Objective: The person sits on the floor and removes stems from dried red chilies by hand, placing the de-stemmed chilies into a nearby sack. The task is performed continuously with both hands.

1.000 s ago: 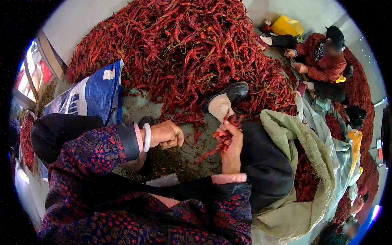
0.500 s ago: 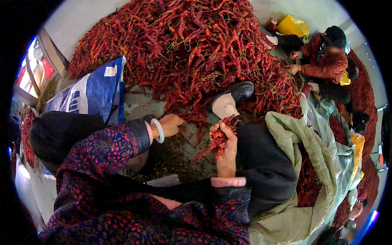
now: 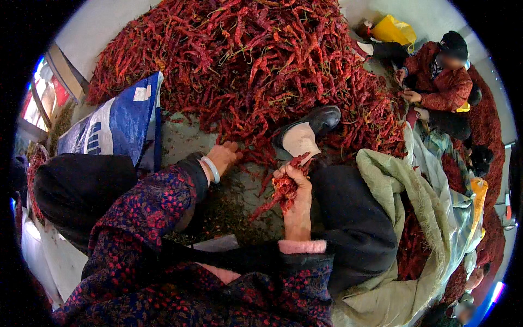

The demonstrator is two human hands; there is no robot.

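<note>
A big heap of dried red chili peppers [image 3: 245, 60] spreads out in front of me, its lower edge between my legs. My left hand [image 3: 222, 158], with a white bangle at the wrist, is at that lower edge. Its fingers are curled down by the loose chilies, and whatever they hold is hidden. My right hand [image 3: 298, 191] is closed around a bunch of dried red chilies [image 3: 284, 191], held above the floor beside my right leg. Some chilies stick out of the fist toward the lower left.
A blue and white sack [image 3: 122, 122] stands on the left. Right of my leg lies an open pale-green woven sack [image 3: 430, 218] with chilies inside. My black shoe [image 3: 321, 121] rests against the heap. A person [image 3: 444, 82] sits at the far right, near a yellow bag [image 3: 393, 30].
My left hand has moved slightly up and left, toward the heap's edge. My right hand, still holding the chilies, has shifted a little left and tilted. The person's hands at the right have moved.
</note>
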